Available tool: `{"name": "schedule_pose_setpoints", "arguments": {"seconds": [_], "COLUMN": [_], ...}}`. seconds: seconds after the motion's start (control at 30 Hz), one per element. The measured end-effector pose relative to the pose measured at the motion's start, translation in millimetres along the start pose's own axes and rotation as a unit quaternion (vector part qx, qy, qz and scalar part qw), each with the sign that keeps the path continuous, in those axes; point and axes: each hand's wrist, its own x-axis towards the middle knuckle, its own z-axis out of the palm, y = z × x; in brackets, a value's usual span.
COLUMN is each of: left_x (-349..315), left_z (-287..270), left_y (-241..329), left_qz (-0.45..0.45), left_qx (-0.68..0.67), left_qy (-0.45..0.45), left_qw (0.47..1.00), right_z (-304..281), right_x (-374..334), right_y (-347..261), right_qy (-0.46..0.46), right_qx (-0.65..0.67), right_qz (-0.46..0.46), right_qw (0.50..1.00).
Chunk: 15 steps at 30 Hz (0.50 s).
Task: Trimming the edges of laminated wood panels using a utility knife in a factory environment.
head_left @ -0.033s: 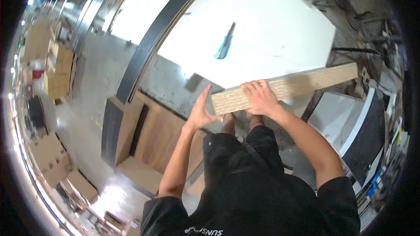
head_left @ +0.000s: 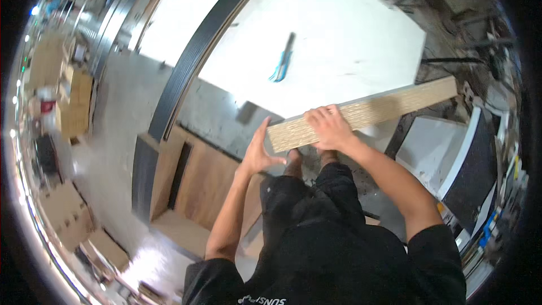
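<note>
A long, light wood-grain board (head_left: 389, 105) with a grey upper edge slants across in front of me, along the near side of a white tabletop (head_left: 333, 39). My right hand (head_left: 329, 127) grips it near its left end, fingers lying over the top edge. Beside that end, my left hand (head_left: 259, 149) is open, thumb and fingers spread wide around the corner; whether it touches the board I cannot tell. Further off on the white top lies a blue utility knife (head_left: 280, 66), its dark end pointing away from me.
A long black grooved beam (head_left: 189, 59) crosses at the left. Below it stands a brown wooden cabinet frame (head_left: 206, 178) with a black side. Cardboard boxes (head_left: 73, 101) are stacked at far left. A dark curved-edge panel (head_left: 468, 169) and cables sit at the right.
The whole view has shifted slightly, so the knife, board and hands appear a little further left. Both hands keep about the same places at the board.
</note>
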Motion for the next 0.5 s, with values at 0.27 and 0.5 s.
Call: {"name": "schedule_pose_setpoints", "arguments": {"seconds": [0.27,0.5], "left_x": [-14.0,-6.7], "left_z": [43.4,61.5], "left_y": [-8.0,18.5], "left_qz": [-0.008,0.016], "left_qx": [-0.176,-0.127], "left_qy": [0.122,0.145], "left_qw": [0.977,0.981], "right_z": [14.4,20.1], "right_x": [-0.9,-16.0], "right_y": [-9.2,-6.5], "right_qy": [0.081,0.16], "right_qx": [0.052,0.038], "right_qz": [-0.022,0.024], "right_qw": [0.995,0.986]}}
